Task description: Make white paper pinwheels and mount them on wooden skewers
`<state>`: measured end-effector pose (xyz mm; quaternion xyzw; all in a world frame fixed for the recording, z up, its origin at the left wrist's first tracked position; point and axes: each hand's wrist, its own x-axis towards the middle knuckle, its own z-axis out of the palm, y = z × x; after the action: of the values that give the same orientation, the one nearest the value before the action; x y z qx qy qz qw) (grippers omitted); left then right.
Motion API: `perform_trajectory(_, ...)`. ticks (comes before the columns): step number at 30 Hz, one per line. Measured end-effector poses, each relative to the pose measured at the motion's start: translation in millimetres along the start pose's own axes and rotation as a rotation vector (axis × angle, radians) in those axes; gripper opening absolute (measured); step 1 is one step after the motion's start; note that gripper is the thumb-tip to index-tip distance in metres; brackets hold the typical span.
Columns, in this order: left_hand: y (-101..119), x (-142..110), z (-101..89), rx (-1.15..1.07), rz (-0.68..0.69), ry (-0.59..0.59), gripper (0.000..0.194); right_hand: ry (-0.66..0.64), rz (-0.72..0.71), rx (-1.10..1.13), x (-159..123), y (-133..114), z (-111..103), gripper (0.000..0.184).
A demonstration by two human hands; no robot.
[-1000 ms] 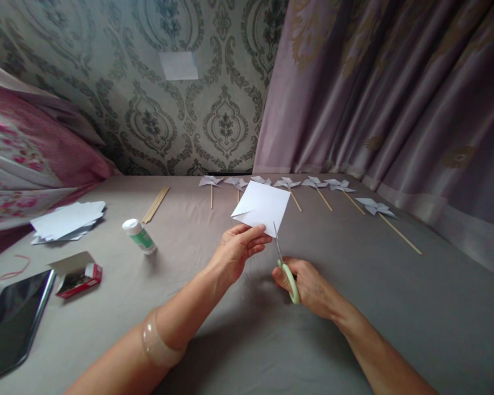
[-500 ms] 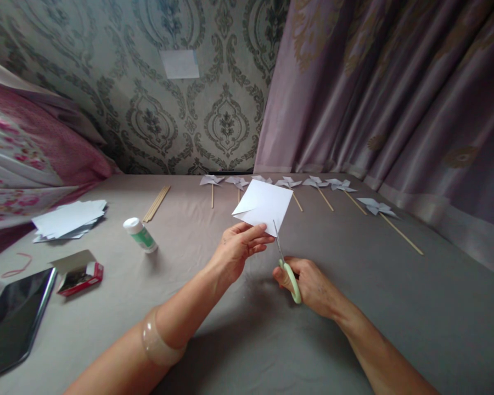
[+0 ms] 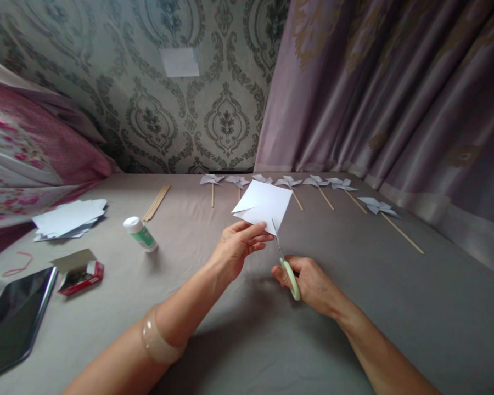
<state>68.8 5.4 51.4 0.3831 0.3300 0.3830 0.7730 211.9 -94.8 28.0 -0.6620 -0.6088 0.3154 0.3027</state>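
Note:
My left hand (image 3: 239, 247) pinches the near corner of a white paper square (image 3: 264, 204) and holds it up above the grey cloth. A slit shows on the paper's left side. My right hand (image 3: 308, 280) grips pale green-handled scissors (image 3: 286, 263), blades pointing up at the paper's lower edge just right of my left fingers. A clear bangle sits on my left forearm.
Several finished paper pinwheels on sticks (image 3: 376, 208) lie in a row at the back. A bundle of wooden sticks (image 3: 156, 202), a glue bottle (image 3: 140, 235), a stack of white paper (image 3: 69, 218), a small red box (image 3: 80, 271) and a dark tablet (image 3: 12, 321) lie to the left.
The scissors and my right hand have crept slightly up toward the paper's lower edge. The paper and my left hand stay almost still.

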Motion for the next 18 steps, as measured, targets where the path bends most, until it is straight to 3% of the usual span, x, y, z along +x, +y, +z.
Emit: perform_trajectory(18,1.5,0.1,-0.3,-0.001,0.000,0.040,0.018,0.042,0.045,-0.058,1.4,-2.9,1.8,0.058)
